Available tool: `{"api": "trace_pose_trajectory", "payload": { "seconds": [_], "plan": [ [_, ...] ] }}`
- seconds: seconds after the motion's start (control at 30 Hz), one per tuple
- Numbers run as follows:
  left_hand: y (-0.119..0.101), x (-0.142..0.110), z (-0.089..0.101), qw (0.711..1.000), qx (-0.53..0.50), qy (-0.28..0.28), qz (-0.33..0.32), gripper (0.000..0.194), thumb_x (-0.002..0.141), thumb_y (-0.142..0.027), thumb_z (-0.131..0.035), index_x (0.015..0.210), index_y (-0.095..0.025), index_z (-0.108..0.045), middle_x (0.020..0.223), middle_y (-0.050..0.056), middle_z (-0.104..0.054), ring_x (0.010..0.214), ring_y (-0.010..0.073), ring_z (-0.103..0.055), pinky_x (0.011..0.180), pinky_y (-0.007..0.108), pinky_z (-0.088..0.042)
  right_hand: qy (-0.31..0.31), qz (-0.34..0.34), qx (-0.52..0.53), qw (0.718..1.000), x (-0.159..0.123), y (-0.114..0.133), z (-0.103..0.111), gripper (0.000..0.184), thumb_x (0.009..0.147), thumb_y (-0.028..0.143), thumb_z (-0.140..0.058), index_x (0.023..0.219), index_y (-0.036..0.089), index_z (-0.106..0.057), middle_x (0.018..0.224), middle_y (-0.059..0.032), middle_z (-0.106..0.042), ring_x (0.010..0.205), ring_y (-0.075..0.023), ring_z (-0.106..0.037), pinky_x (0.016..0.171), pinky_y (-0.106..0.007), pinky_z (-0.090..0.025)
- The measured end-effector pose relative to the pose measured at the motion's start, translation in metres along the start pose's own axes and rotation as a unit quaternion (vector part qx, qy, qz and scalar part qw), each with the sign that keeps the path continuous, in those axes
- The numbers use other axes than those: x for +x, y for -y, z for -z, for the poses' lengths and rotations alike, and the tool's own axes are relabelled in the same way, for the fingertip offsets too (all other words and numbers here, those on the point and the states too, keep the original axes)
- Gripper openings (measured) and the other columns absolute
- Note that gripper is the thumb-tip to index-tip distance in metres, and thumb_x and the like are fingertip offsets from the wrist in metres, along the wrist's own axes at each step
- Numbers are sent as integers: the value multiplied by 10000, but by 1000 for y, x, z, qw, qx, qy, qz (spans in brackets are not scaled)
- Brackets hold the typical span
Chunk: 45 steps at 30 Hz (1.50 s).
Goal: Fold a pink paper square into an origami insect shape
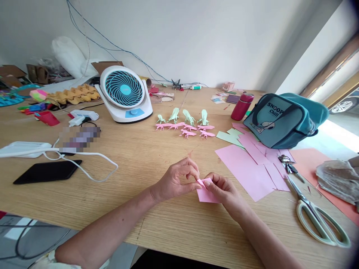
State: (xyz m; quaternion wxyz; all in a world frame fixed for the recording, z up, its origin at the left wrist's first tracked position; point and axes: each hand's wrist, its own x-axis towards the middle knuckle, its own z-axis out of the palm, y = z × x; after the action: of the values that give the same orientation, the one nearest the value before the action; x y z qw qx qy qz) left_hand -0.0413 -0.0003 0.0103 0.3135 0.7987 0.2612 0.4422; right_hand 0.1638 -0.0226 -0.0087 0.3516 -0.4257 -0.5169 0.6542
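Observation:
A small piece of pink paper [208,195], partly folded, is held above the wooden table between both hands. My left hand [179,177] pinches its upper left edge between thumb and fingertips. My right hand [223,188] grips the paper from the right, thumb lying on top and fingers behind it. Farther back stand several pink folded paper insects [188,132] and, behind them, several pale green paper insects [189,117]. To the right lie a large pink sheet [244,172] and narrower pink strips [254,149], beside pale green paper [228,137].
White-handled scissors [316,215] lie at the right, near orange paper [308,160]. A teal bag [276,123] and a red flask [242,106] stand behind. On the left are a white fan [123,93], a black slab [47,171] and a white cable [98,179].

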Motion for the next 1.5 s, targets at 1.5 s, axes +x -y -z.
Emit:
{"api": "trace_pose_trajectory", "payload": {
  "seconds": [1.5],
  "plan": [
    [0,-1,-11,999,20,-35,13,105,899,-189,-649,799,-163,-628,787,17,-634,705,111,-552,687,232,-468,-44,37,-31,998,1,1,-3,464,793,637,-683,760,181,-603,681,11,-534,610,-114,-411,548,-252,-277]
  ]
}}
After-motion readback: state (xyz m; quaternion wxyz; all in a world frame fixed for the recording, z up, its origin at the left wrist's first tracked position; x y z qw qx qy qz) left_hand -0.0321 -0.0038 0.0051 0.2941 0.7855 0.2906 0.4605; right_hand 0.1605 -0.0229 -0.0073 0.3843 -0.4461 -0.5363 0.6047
